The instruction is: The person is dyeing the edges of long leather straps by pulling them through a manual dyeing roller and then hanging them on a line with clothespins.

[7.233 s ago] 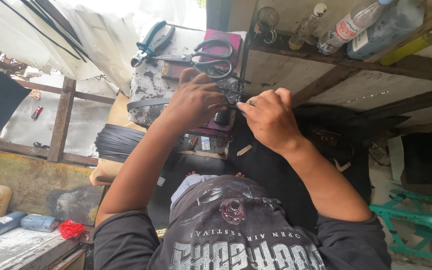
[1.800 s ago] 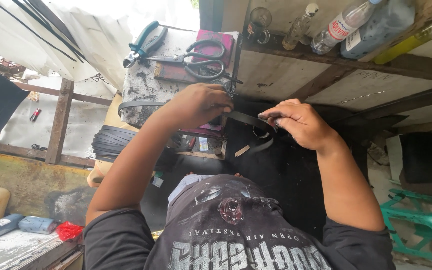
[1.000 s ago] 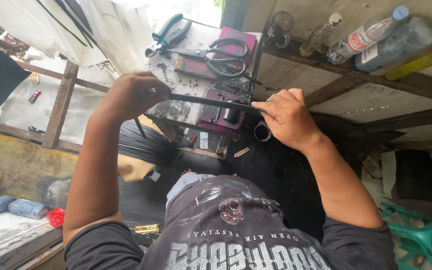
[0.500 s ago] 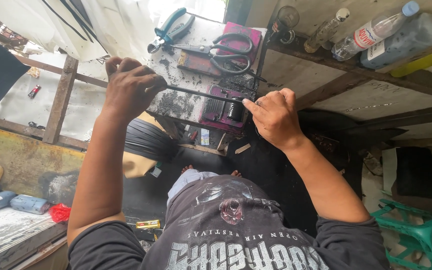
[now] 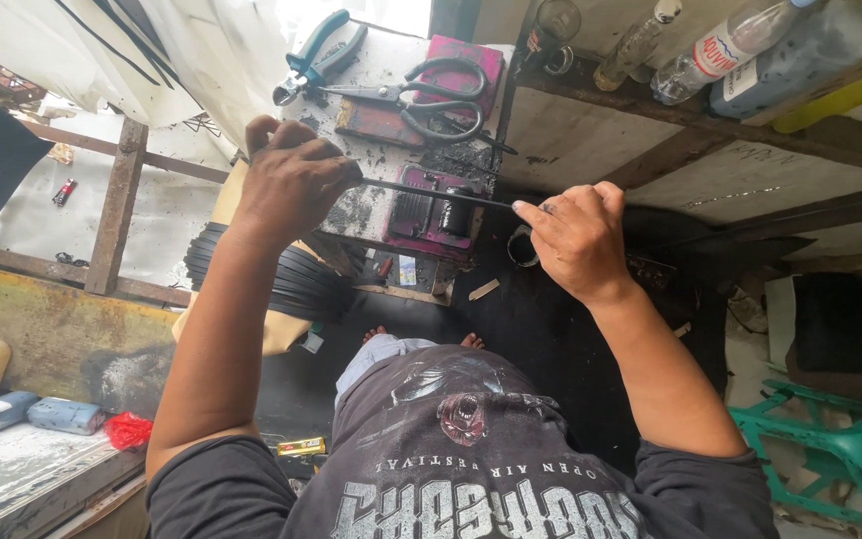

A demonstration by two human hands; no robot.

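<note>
thin black strip [image 5: 431, 194] | pulled taut, near level | over dirty block

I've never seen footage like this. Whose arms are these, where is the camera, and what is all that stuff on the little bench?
The camera sits on a person's head and looks down, so you see their own dark printed shirt and both arms. The left hand and right hand each grip an end of a thin black strip, stretched taut between them. Beneath it is a stained small work table carrying large black-handled scissors, teal-handled pliers and a worn magenta block. Clear plastic bottles lie on a wooden shelf to the right.
</note>
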